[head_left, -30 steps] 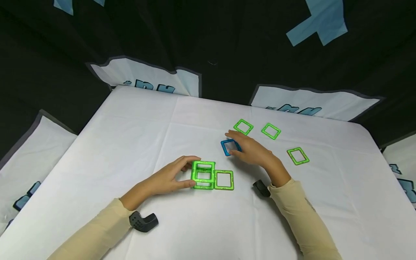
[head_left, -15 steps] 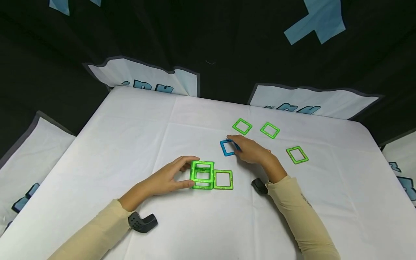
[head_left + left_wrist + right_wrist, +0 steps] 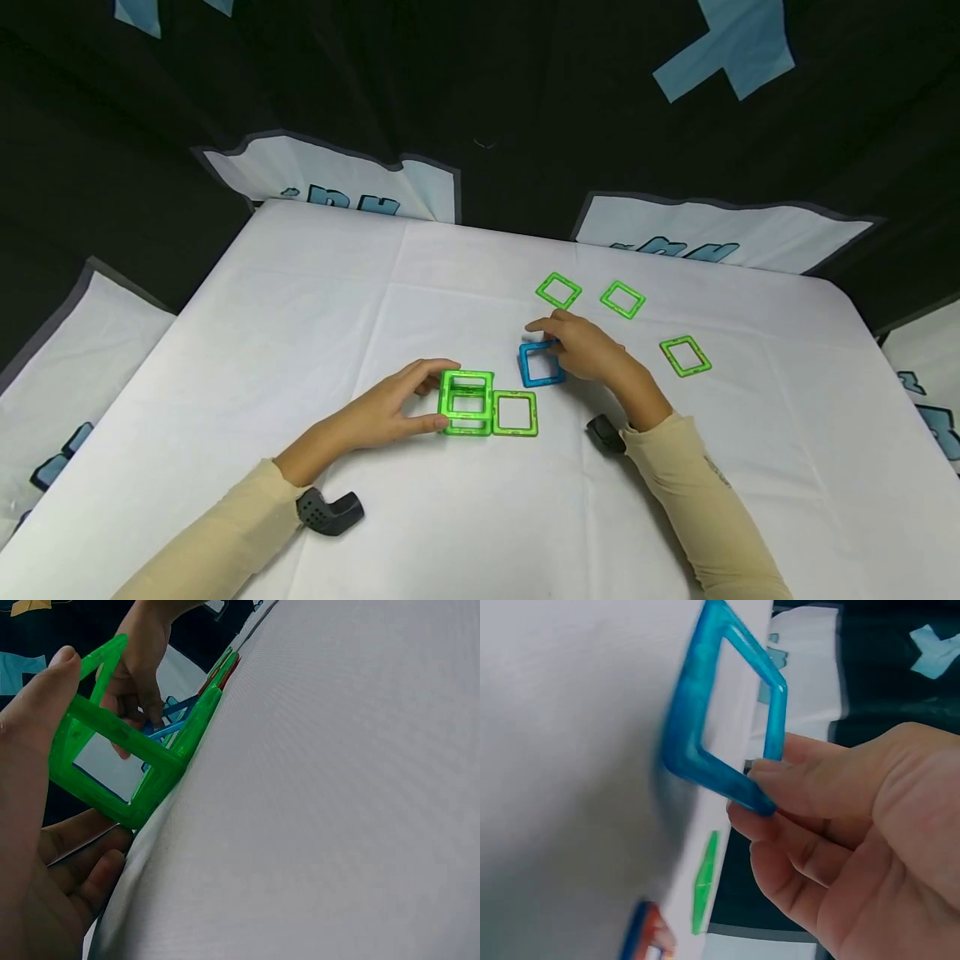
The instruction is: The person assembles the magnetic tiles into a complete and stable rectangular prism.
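My left hand (image 3: pixel 390 408) holds a small green box of square magnetic tiles (image 3: pixel 468 375), thumb at its near left corner and index finger at its far left corner. A flat green magnetic tile (image 3: pixel 515 434) adjoins the box's right side. To the right of the box, my right hand (image 3: pixel 588 346) pinches a blue square magnetic tile (image 3: pixel 523 367) by one corner between thumb and index finger. In the right wrist view that blue tile (image 3: pixel 686 712) stands tilted, a soft shadow beside it. The left wrist view shows the green box (image 3: pixel 127 735) close, with my left thumb along its upper edge.
Three loose green magnetic tiles lie flat beyond and right of my right hand: a far tile (image 3: pixel 545 284), another tile (image 3: pixel 633 310) and a nearer tile (image 3: pixel 697 367). White cloth (image 3: pixel 480 517) covers the table, and a black curtain (image 3: pixel 525 100) hangs behind it.
The blue tile has moved towards me and slightly right in my right hand, whose fingers now hold it at another spot. My left hand and the green box have stayed in place.
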{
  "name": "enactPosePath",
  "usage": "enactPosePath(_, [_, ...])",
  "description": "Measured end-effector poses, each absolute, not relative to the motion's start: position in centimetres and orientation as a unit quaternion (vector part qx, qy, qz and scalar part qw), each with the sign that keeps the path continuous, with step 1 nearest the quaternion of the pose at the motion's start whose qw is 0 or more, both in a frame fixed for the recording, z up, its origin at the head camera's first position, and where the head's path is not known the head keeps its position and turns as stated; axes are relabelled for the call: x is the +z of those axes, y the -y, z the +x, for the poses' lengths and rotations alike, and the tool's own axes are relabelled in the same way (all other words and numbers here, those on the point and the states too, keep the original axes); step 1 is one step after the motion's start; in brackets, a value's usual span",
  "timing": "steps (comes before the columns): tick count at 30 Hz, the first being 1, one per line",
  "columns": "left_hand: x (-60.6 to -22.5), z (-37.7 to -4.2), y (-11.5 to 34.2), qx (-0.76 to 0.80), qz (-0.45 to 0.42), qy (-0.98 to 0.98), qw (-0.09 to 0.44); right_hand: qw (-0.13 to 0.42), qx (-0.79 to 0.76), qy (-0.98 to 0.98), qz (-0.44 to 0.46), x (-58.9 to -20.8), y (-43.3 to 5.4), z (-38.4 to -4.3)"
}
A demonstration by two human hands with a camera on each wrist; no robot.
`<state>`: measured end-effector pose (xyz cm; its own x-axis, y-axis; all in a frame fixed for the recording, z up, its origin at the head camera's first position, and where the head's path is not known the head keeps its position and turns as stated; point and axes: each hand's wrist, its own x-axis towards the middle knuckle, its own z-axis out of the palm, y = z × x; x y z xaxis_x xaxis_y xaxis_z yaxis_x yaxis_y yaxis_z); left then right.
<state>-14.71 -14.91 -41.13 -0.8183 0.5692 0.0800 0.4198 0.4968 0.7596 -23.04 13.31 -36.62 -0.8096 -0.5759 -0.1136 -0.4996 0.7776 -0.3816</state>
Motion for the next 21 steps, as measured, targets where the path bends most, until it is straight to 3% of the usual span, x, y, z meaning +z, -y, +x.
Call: enactPosePath(21, [-41.2, -14.8, 15.0, 0.417, 0.287, -0.857, 0.095, 0.036, -0.218, -0.913, -0.343, -32.7, -14.2, -17.3])
